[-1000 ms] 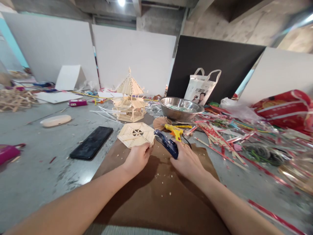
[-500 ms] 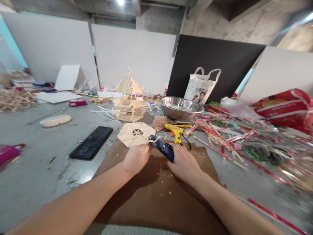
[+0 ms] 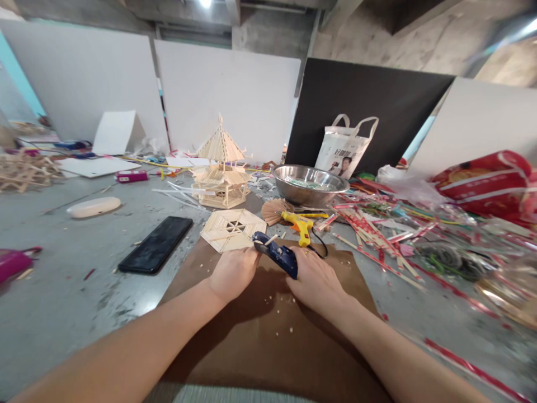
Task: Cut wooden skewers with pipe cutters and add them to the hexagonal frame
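My right hand [image 3: 316,277] is closed around a blue hand tool [image 3: 277,254] whose jaws point left over the brown mat [image 3: 272,330]. A thin wooden stick [image 3: 269,240] sits in the tool's jaws. My left hand [image 3: 234,270] is closed in a pinch just left of the jaws, touching the near edge of a flat hexagonal panel of wooden sticks [image 3: 232,228]. What the left fingers pinch is hidden.
A yellow glue gun [image 3: 298,223] and a small fan of sticks [image 3: 274,211] lie beyond the hands. A stick pavilion model [image 3: 221,168], a steel bowl [image 3: 310,184] and a black phone [image 3: 156,244] stand further out. Chopstick wrappers [image 3: 377,235] litter the right side.
The blue tool swung left and down toward my left hand, and a stick now shows in its jaws. Both hands drew slightly closer together.
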A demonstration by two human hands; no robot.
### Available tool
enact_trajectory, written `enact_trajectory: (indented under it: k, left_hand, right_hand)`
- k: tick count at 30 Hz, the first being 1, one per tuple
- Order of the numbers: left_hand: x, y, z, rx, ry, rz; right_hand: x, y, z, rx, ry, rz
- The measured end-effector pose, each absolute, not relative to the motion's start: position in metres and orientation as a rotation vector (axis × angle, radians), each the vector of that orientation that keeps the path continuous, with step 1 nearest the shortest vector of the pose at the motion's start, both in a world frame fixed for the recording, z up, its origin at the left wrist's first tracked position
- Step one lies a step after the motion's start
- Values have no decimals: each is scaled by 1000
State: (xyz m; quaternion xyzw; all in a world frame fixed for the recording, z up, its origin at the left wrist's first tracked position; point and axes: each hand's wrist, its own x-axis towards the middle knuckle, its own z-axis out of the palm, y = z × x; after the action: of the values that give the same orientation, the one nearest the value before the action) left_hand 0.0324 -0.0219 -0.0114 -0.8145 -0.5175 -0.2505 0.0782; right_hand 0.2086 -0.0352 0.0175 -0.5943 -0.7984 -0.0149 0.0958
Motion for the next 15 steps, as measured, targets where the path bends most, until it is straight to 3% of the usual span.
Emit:
enact_trajectory:
  k: [15]
  left_hand:
    - [34, -22, -11, -2455, -1509, -866]
  right_hand:
    - [209, -32, 17, -1874, -2398, -27]
